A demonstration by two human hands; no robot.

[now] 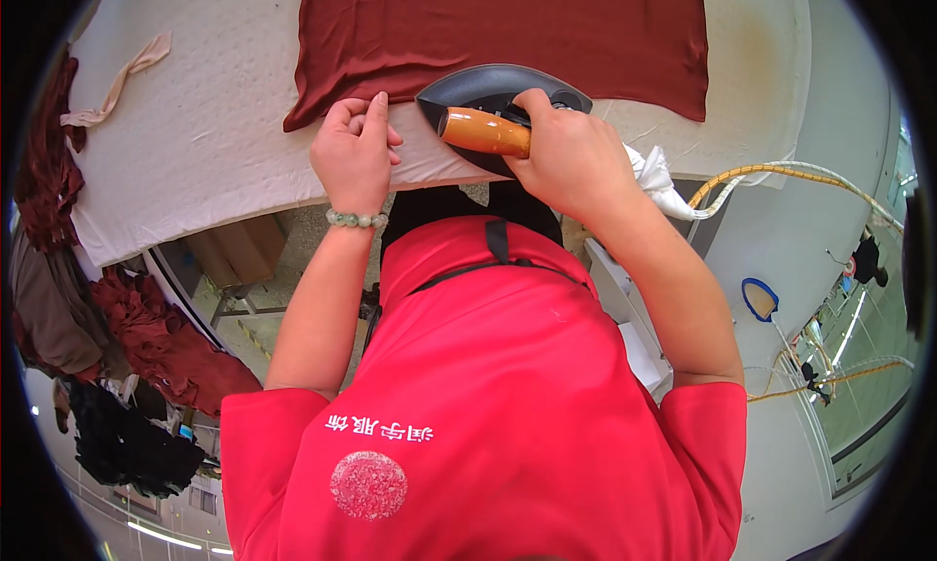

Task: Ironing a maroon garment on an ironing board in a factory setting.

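My right hand [574, 156] is wrapped round the brown wooden handle of a steam iron [499, 80]. The iron's dark pointed plate lies across the near edge of a dark red satin cloth [503, 29], its tip toward the left. Beside that tip, my left hand [355, 149] rests at the cloth's near left edge, its fingers curled in. One fingertip touches the cloth's hem; whether a bit of fabric is pinched is hidden. A bracelet of pale green beads [356, 219] circles my left wrist. The cloth lies mostly flat, with small ripples along its left side.
A white padded ironing table [210, 161] carries the cloth. From the iron, a white wrap [666, 182] and yellow and white hoses [771, 174] run off right. A pale strip of fabric [122, 78] lies at the left; dark red garments [166, 341] hang beside the table. Underneath stands a cardboard box [239, 251].
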